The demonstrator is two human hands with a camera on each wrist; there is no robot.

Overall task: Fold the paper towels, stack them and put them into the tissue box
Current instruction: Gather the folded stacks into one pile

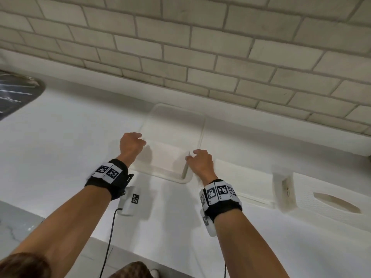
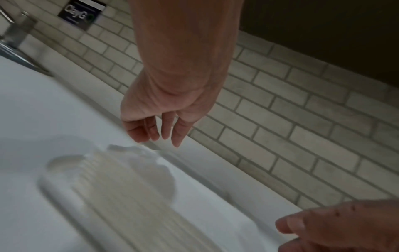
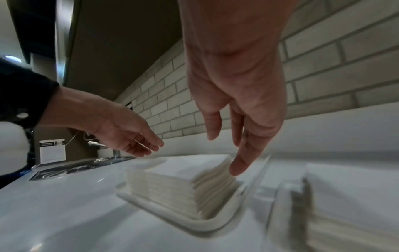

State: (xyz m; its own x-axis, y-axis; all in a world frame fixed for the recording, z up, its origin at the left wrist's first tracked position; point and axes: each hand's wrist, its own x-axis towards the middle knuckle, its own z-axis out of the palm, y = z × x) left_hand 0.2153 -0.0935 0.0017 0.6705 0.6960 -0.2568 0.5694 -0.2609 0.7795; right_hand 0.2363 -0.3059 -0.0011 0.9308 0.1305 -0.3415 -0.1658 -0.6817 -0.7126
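White counter (image 1: 60, 137) backs the stacking step: left hand (image 1: 131, 144) and right hand (image 1: 200, 160), fingers loose and empty, flank the towel stack (image 3: 183, 177) in its tray (image 3: 215, 220); next, I judge, lift it toward the tissue box (image 1: 325, 197).

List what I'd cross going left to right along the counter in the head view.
Sink → left hand → stack of paper towels in its tray → right hand → tissue box lid with the oval slot.

Right hand (image 3: 237, 102) fingers extended, fingertip beside folded paper towel stack (image 3: 185, 177) in white tray (image 3: 215, 221); left hand (image 3: 121, 133) open above stack.
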